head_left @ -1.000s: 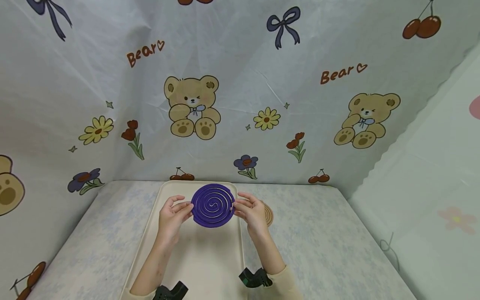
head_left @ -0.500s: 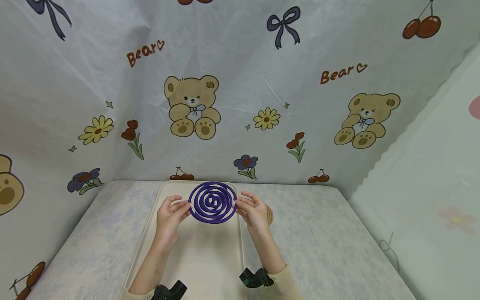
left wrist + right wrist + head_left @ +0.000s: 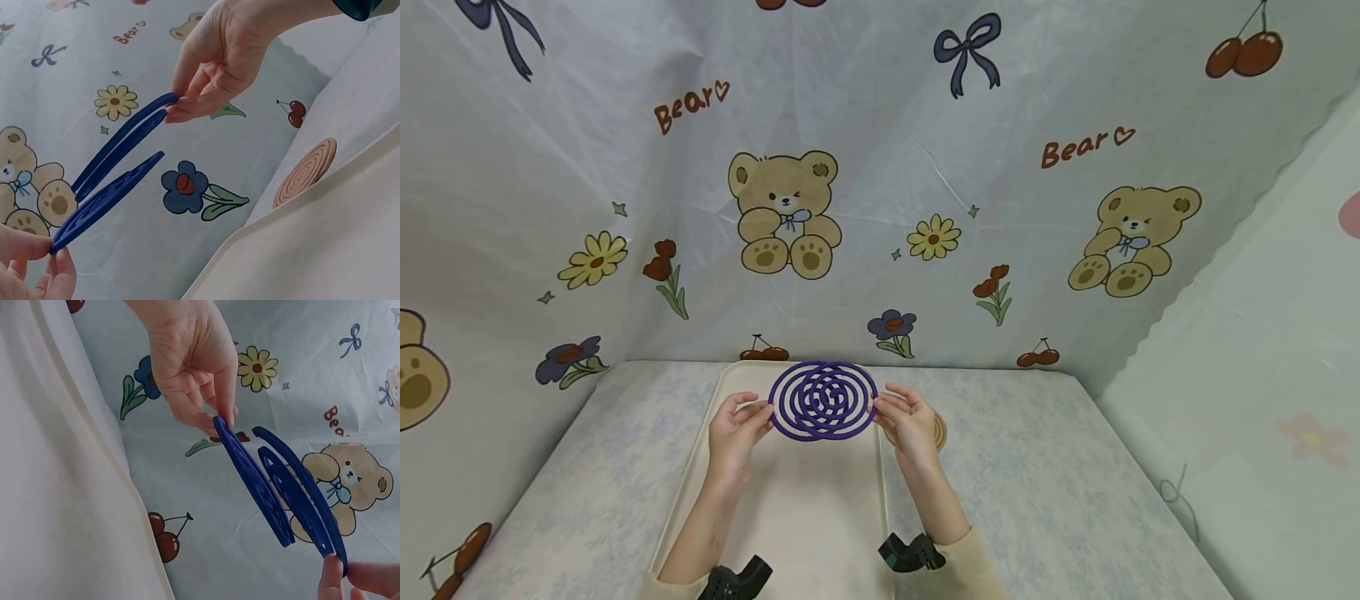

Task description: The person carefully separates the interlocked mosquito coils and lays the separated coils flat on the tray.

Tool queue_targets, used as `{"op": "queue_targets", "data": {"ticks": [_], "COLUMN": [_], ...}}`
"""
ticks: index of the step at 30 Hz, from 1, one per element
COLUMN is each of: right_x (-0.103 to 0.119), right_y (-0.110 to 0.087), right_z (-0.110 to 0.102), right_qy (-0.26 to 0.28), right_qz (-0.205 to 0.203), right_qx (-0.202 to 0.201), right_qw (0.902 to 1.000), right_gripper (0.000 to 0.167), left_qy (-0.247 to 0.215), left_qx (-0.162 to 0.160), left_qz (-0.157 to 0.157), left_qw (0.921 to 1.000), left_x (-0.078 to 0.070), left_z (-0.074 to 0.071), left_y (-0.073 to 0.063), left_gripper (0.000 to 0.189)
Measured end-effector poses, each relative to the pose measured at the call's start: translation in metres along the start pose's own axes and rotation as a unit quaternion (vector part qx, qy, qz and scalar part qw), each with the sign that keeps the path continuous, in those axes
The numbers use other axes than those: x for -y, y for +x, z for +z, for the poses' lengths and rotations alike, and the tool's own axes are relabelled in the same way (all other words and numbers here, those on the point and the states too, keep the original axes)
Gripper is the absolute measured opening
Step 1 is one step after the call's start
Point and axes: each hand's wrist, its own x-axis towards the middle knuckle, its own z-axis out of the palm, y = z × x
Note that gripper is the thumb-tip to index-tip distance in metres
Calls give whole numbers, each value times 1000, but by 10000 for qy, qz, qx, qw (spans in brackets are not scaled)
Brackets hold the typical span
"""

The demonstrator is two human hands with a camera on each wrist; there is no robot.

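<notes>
Two dark purple spiral mosquito coils are spread apart above the tray's far end, overlapping at the middle in the head view. My left hand [image 3: 732,440] pinches the outer edge of one coil [image 3: 100,209] between thumb and fingers. At the opposite side, my right hand [image 3: 913,431] pinches the rim of the other coil [image 3: 325,515]. Both wrist views show the coils edge-on and tilted, with a gap between parts of them. Whether their centres still touch is hard to tell. A brown coil [image 3: 306,173] lies beyond the tray, partly hidden by my right hand in the head view.
A cream tray [image 3: 816,517] lies lengthwise beneath my hands on a pale mottled tabletop [image 3: 1037,500]. Behind it hangs a bear-printed cloth [image 3: 880,125]. A thin cord loop [image 3: 1180,500] hangs at the right side. Black wrist devices [image 3: 912,553] sit on both forearms.
The coils looked like one solid disc a second ago; their spirals have since opened apart. My left hand has shifted left, and my right hand slightly right.
</notes>
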Motion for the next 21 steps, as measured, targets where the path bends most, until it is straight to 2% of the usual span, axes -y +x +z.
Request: {"op": "queue_targets", "data": {"ticks": [15, 21], "right_x": [-7, -9], "right_y": [8, 9], "right_z": [-4, -5], "right_qy": [-206, -204], "right_qz": [-22, -68], "right_qx": [-375, -366], "right_qw": [9991, 9991], "right_gripper": [27, 26], "left_qy": [-277, -260], "left_qx": [-395, -497], "left_qz": [-173, -217], "left_qw": [9987, 9982], "left_x": [16, 25], "left_z": [-13, -20], "left_y": [19, 25], "left_gripper": [18, 20]}}
